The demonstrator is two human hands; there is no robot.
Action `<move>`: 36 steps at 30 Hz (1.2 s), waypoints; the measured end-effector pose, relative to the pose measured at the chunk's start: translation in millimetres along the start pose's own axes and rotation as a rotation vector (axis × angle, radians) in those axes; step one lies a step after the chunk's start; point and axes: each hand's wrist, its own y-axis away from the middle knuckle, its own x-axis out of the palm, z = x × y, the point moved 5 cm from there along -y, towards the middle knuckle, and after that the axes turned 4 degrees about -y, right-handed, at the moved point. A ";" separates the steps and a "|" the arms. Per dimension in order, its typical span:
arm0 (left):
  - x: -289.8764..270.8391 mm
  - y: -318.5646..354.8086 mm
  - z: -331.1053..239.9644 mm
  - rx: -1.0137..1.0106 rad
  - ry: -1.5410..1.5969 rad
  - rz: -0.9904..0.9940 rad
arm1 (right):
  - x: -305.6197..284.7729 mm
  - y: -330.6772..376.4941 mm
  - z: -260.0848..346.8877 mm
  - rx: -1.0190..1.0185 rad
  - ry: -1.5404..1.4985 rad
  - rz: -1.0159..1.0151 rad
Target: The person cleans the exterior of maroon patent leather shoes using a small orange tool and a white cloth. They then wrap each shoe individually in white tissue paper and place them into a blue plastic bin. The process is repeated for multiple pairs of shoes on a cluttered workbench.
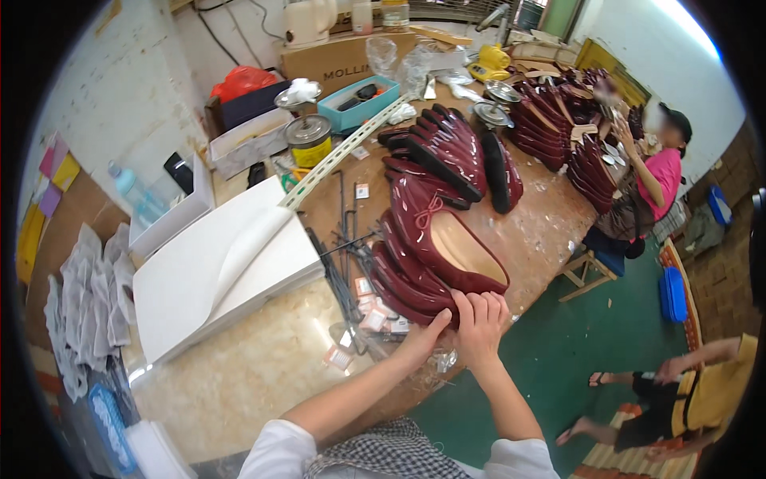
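The long bench [255, 375], with its pale marbled top, carries everything, and the stack of white sheets [223, 271] fills its left side, the top sheet curling up. Near the front right edge lies a row of dark red flat shoes [415, 271], overlapping like tiles, the topmost one [451, 243] showing a tan insole and a small bow at the toe. More of the same shoes are heaped toward the far right corner, where another person in a pink top [662, 172] works. Both hands meet at the heel end of the near row: the left hand [423, 339] has its thumb pressed against the lowest shoe, fingers curled under and mostly hidden, while the right hand [480, 319] has its fingers closed over the heel of the stack. To handle this well, I judge the grip should stay low at the heels, so the glossy uppers do not slide apart.
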 end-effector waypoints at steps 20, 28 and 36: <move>-149.9 192.4 -56.6 0.027 0.010 -0.394 | 101.7 13.1 -108.4 0.145 0.186 0.450; -183.9 288.2 -53.3 0.275 -0.265 -0.525 | 71.9 23.6 222.3 0.381 -1.471 0.723; -264.0 420.1 -101.7 -0.080 -1.175 -1.248 | 68.4 -14.8 261.4 0.433 -1.243 0.956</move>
